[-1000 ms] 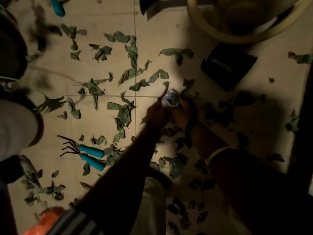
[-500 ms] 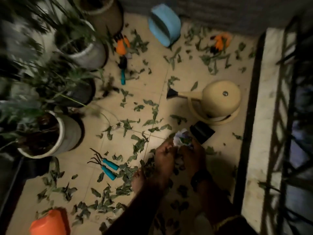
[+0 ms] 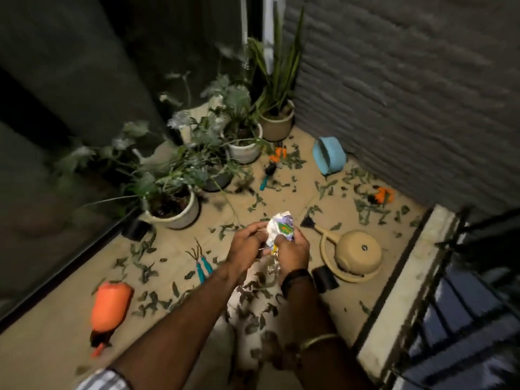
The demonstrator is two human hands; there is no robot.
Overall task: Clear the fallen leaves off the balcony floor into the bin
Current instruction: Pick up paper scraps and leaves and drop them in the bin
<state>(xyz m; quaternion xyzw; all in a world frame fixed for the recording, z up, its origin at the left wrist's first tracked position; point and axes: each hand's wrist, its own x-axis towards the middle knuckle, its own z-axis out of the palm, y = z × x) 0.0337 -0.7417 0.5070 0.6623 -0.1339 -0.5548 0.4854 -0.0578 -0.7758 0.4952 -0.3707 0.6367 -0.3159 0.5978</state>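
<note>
The view has lifted since a moment ago, so the far wall and potted plants at ten o'clock now show. Left to right: an orange sprayer, the left hand and right hand both pinching a crumpled wrapper, as before. Fallen leaves still litter the floor all round, thickest toward two o'clock.

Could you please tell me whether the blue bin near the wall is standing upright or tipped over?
Tipped over: the blue bin lies on its side on the floor by the grey wall, with its dark opening facing sideways.
</note>
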